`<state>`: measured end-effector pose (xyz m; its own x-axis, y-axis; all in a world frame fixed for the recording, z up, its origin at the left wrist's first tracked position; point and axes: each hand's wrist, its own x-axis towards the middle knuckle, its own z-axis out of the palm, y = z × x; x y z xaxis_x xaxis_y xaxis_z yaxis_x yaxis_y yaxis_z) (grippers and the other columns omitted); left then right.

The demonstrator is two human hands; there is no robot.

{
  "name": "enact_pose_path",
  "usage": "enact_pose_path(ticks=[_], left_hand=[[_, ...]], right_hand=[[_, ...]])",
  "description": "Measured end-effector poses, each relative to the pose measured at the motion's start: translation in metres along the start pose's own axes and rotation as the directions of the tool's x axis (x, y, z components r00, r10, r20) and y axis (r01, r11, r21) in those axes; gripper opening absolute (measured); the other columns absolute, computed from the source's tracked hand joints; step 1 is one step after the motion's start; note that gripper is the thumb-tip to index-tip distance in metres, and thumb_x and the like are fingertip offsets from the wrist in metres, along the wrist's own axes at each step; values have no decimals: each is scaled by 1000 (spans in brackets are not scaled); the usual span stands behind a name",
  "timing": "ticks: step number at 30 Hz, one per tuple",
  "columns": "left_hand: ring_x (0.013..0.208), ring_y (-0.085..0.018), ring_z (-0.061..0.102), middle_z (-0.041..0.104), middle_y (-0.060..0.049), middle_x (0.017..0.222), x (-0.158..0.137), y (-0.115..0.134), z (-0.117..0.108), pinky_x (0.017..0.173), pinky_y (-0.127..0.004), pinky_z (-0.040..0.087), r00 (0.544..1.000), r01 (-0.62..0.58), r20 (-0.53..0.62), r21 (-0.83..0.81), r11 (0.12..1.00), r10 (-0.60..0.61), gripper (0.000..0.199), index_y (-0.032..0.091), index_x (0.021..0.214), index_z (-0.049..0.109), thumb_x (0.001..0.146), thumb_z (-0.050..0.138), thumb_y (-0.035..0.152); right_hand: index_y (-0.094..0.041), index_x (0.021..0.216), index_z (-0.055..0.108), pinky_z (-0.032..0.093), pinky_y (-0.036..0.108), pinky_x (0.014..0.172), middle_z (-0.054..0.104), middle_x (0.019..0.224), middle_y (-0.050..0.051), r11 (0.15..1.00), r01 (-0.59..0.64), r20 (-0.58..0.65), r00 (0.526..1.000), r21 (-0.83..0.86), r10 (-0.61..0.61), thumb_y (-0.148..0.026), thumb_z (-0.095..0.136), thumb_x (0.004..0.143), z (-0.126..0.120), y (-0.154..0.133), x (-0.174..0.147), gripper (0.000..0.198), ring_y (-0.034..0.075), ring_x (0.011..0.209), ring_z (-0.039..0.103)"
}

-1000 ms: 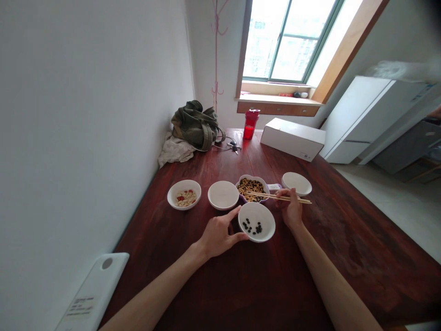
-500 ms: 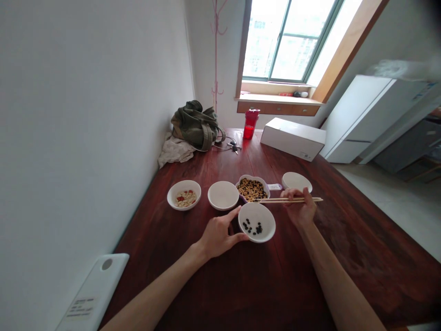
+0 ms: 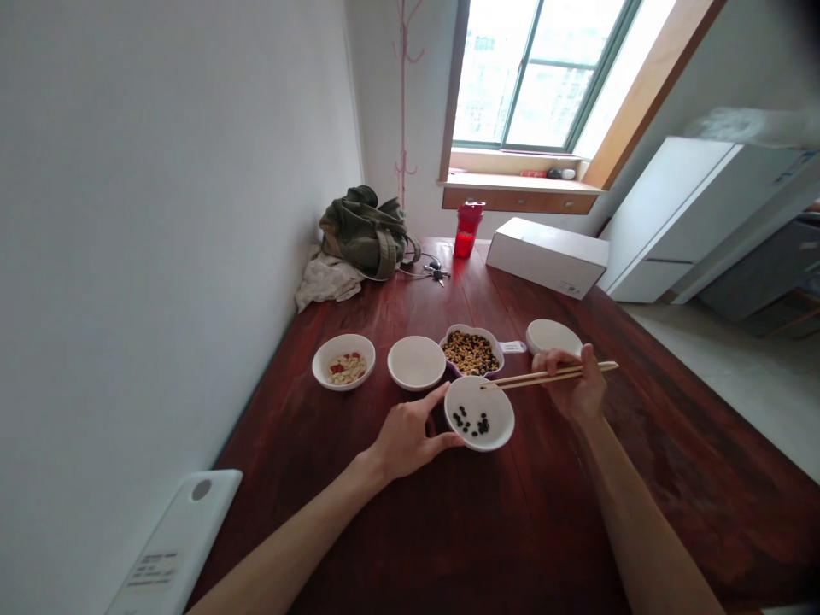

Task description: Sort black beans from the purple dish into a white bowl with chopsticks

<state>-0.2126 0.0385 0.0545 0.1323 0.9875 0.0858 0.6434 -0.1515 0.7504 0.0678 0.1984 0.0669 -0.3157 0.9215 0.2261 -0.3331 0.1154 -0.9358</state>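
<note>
My left hand (image 3: 410,437) grips the left rim of a white bowl (image 3: 503,434) between thumb and fingers. Several black beans (image 3: 482,423) lie in the bottom of that bowl. A pair of chopsticks (image 3: 531,377) is held in my right hand (image 3: 573,384), and their tips are over the bowl's far inner wall. A small dark bean (image 3: 483,388) shows at the tips; whether it is still pinched I cannot tell. Just behind the bowl sits a purple-edged flower-shaped dish (image 3: 447,367) of mixed yellow and black beans (image 3: 471,350).
To the left stand a white bowl (image 3: 416,363) and another bowl (image 3: 320,376) with pale slices and red bits. A white bowl (image 3: 552,335) is behind my right hand. Farther back are a green bag (image 3: 362,231), keys (image 3: 437,272), a red bottle (image 3: 468,231) and a white box (image 3: 547,256).
The chopstick tips have moved from the edge of the mixed-bean dish to inside the white bowl, and my right hand has shifted slightly right and nearer. My left hand stays on the bowl.
</note>
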Motion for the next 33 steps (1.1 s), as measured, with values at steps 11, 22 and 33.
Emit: enact_pose_path(ticks=[11,22,33], left_hand=[[74,-21,71,78,-5,96,0,0,0,70,-28,52,1000,-6,-6,19,1000,6,87,21,157,40,86,71,62],[74,-22,71,77,-5,95,1,1,-1,69,-28,52,1000,4,7,13,1000,-4,93,21,157,40,83,72,67],[74,-21,71,78,-6,97,1,2,-1,71,-28,52,1000,-4,-5,16,1000,4,93,21,157,40,83,73,66]], right_hand=[[-23,58,63,45,32,49,63,65,8,992,128,-202,971,6,-125,-77,45,90,-4,0,3,66,22,64,63],[-22,64,66,35,29,43,62,59,3,988,15,-262,963,-155,-55,-80,42,91,-13,24,7,68,15,50,52],[-23,60,59,33,30,44,54,54,1,970,-19,-191,981,-241,-28,-80,40,91,-12,25,9,68,15,47,45]])
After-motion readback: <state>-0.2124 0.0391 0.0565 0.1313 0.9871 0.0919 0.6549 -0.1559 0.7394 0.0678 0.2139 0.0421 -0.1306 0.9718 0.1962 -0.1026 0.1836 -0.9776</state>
